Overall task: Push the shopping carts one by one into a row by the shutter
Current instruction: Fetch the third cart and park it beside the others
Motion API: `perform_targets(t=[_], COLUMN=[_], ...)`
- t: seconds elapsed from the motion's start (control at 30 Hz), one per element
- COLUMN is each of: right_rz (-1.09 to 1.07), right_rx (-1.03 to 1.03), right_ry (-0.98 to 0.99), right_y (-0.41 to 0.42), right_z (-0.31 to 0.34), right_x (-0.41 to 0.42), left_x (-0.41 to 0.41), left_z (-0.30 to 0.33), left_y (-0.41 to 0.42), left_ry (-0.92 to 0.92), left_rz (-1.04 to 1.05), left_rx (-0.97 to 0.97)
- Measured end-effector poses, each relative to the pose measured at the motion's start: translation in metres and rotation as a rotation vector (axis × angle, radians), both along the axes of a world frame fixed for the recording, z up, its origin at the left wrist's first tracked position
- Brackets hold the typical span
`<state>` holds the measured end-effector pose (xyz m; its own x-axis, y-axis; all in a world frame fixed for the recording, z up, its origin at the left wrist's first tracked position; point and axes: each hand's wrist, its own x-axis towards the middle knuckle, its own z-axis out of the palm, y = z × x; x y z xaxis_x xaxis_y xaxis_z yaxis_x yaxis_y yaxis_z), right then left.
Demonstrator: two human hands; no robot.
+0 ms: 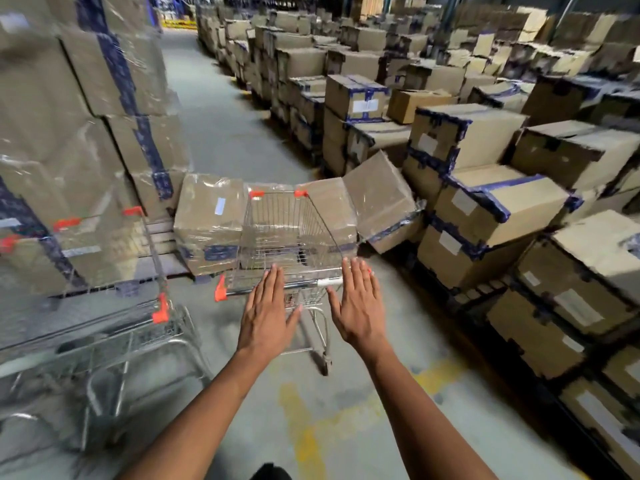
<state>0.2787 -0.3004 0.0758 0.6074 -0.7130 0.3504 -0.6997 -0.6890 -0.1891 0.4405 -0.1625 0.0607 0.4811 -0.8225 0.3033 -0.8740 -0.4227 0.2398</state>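
A wire shopping cart (287,230) with orange corner caps stands straight ahead, its basket empty and its handle bar facing me. My left hand (268,311) and my right hand (358,306) hover flat, fingers spread, just over the handle bar, holding nothing. Whether the fingertips touch the bar I cannot tell. A second cart (114,327), blurred, stands at the left, close beside the first. No shutter is in view.
Shrink-wrapped cartons (211,220) lie right against the cart's front. A tall wrapped pallet stack (69,133) rises on the left. Rows of taped cardboard boxes (485,202) fill the right. A concrete aisle (221,126) runs away between them. Worn yellow paint (311,420) marks the floor.
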Motion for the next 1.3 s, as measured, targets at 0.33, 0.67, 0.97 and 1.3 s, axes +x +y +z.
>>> perform_targets(t=[0.33,0.67,0.97,1.3], right_rz=[0.112,0.318,0.432,0.531], right_rx=[0.175,0.236,0.334,0.231], right_ry=[0.187,0.448,0.647,0.617], right_y=[-0.124,-0.184,-0.209,-0.217], right_z=[-0.059,-0.093,-0.086,-0.092], right_x=[0.096,0.104,0.113,0.059], left_x=[0.085,0.137,0.13,0.058], left_z=[-0.059,-0.079,-0.075,-0.08], left_y=[-0.118,-0.165,-0.174,-0.162], left_ry=[0.07,0.128,0.282,0.151], left_rz=[0.04,-0.112,0.029,0.133], left_rx=[0.167,0.662,0.728,0.637])
